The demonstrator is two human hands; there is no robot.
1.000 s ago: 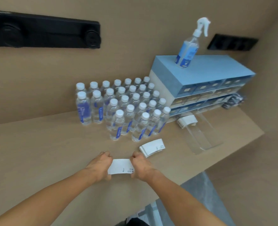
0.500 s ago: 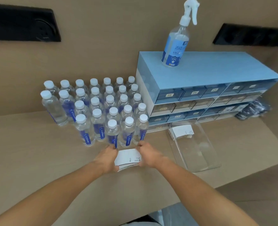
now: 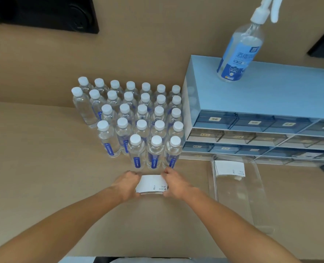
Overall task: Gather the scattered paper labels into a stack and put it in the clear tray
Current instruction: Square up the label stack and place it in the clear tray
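**Label stack pinched at both ends, tray off to the right**

The stack of paper labels (image 3: 151, 185) sits on the tan tabletop (image 3: 43, 168), just in front of the nearest row of water bottles (image 3: 154, 152). Its long axis runs left to right, and each short end is clamped: the left hand (image 3: 126, 184) closes on the left end, the right hand (image 3: 174, 184) on the right end, fingers curled over the top. The sheets look thin, matte white and slightly bowed, with small print near the right edge; whether the edges are fully squared is hard to judge here.

The clear tray (image 3: 260, 196) lies to the right of the hands, long axis running away from the person, so the right hand is the nearer one. Its glossy transparent walls are faint against the table. A second pile of labels (image 3: 228, 168) already rests at its far end, below the blue drawer cabinet (image 3: 262, 95) that carries a spray bottle (image 3: 241, 50).
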